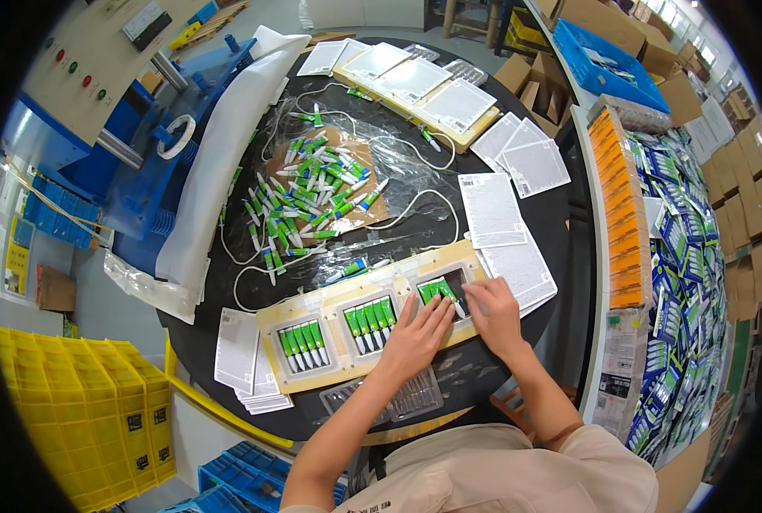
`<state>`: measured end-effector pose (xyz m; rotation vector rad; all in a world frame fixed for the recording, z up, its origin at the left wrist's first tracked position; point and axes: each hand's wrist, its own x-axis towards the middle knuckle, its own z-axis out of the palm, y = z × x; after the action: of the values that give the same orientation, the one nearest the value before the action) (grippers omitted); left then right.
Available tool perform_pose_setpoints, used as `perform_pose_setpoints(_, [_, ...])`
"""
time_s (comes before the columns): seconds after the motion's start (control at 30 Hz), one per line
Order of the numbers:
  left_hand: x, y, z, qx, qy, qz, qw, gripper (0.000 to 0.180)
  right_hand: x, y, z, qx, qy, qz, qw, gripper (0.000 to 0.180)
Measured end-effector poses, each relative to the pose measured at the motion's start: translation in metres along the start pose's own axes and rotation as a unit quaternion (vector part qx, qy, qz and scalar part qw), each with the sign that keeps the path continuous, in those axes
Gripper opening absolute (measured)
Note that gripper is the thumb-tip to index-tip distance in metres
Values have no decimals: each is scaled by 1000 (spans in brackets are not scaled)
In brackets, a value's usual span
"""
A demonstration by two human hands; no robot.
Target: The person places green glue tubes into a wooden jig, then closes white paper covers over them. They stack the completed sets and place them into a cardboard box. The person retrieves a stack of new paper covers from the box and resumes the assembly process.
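A pale yellow tray frame [269, 328] with three windows lies in front of me on the round black table. Small green-and-white tubes [304, 342] stand in a row in the left window, and more green tubes [369, 320] fill the middle one. In the right window are several tubes [435, 288], leaving a dark gap at their right. My left hand [419, 335] lies over these tubes, its fingers stretched out. My right hand [495, 314] is at that window's right edge, fingers bent together; whatever they may hold is hidden.
Beyond the frame lies a loose heap of tubes [313, 188] on cardboard and clear film. White printed cards [492, 209] lie at the right, more cards [236, 346] at the left. A second frame [458, 132] stands far back. Clear plastic blisters [415, 395] lie nearest me.
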<state>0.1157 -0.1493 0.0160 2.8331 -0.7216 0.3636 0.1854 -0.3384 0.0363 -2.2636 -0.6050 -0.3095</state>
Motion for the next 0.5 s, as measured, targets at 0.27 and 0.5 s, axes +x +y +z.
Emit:
perform_pose_setpoints(0.27, [-9,-17,-5,-78,26,-40,996,50,18,-18,13,-37,-28,-20,999,12])
perform_pose_setpoints(0.5, [-2,-186,-32,75,114,-236,962,44,187,-26,132,-127,-53,-112,984,6])
